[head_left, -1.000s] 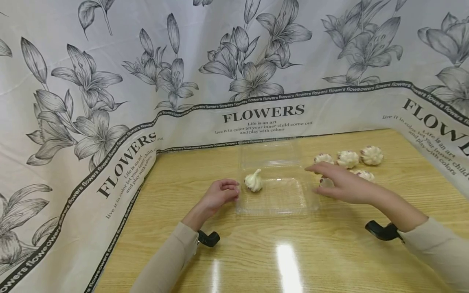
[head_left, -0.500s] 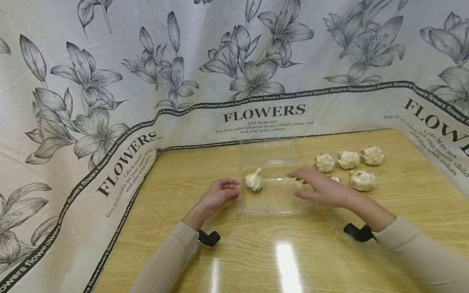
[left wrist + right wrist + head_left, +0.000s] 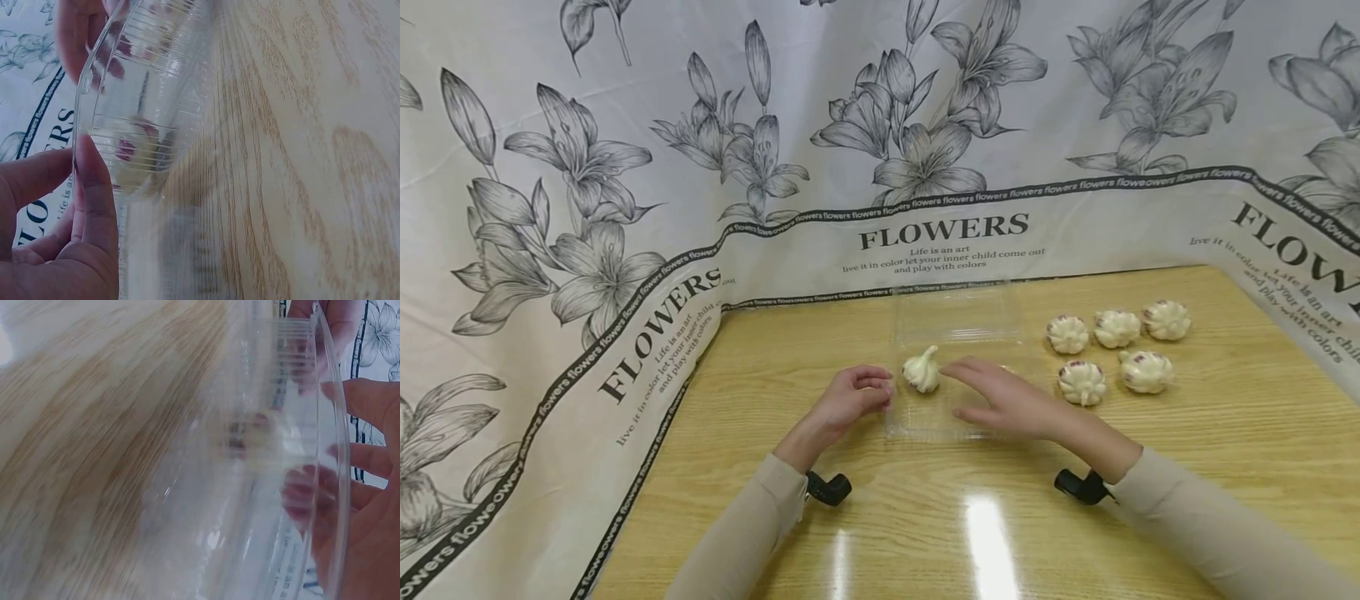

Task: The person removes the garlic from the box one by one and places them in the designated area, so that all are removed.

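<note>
An open, clear plastic clamshell container [image 3: 925,423] lies on the wooden table, its lid [image 3: 951,312] folded back toward the cloth. Inside, at the left end, a single garlic bulb [image 3: 921,372] sits with its stem pointing up. My left hand [image 3: 853,395] pinches the container's left rim between thumb and fingers, as the left wrist view shows at the rim [image 3: 81,119]. Over the container, my right hand [image 3: 1000,402] reaches in from the right with fingers extended and nothing held. Its fingertips are just right of the bulb; the right wrist view sees them through the clear wall [image 3: 334,487].
To the right of the container, several garlic bulbs [image 3: 1117,328] lie in two rows on the table [image 3: 820,550]. A white cloth [image 3: 805,258] printed with flowers and lettering hangs behind and along both sides. Black camera mounts [image 3: 829,489] project below the wrists.
My right hand has moved left, from beside the loose bulbs to over the container near the bulb inside, uncovering the loose bulbs. My left hand stays at the rim.
</note>
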Available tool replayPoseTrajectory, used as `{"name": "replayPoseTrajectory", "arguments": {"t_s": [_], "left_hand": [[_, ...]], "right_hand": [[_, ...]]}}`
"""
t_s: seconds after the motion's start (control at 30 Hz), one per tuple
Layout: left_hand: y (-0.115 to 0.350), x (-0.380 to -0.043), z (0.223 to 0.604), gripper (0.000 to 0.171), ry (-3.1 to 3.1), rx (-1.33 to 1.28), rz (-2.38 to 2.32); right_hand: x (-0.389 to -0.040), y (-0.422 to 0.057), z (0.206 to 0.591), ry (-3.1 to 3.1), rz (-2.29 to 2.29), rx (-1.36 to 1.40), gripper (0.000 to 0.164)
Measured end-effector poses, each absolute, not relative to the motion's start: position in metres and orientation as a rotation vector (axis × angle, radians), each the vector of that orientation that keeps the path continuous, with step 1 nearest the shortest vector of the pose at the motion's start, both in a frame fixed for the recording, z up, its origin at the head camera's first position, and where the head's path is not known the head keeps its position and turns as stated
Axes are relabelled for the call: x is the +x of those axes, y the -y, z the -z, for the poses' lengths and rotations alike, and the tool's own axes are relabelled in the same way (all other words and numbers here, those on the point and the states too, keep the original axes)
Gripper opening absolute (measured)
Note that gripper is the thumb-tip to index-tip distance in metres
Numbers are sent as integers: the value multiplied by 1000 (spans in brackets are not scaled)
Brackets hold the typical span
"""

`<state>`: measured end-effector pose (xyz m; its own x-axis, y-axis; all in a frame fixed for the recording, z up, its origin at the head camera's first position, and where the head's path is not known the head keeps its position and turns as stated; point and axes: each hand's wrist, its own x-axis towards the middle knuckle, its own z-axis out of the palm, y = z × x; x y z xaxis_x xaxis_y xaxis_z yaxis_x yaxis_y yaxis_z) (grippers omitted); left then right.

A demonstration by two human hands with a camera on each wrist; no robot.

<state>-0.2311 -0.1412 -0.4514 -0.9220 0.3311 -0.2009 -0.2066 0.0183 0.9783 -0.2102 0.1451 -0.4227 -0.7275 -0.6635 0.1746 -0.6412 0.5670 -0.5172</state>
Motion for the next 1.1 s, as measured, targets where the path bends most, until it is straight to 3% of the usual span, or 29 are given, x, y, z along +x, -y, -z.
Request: {"name": "replayPoseTrajectory", "arguments": {"t_s": [1.1], "left_hand": [[141, -231, 451, 38, -1923, 141, -1965]], "right_hand": [[-233, -96, 437, -2957, 712, -810, 80]]}}
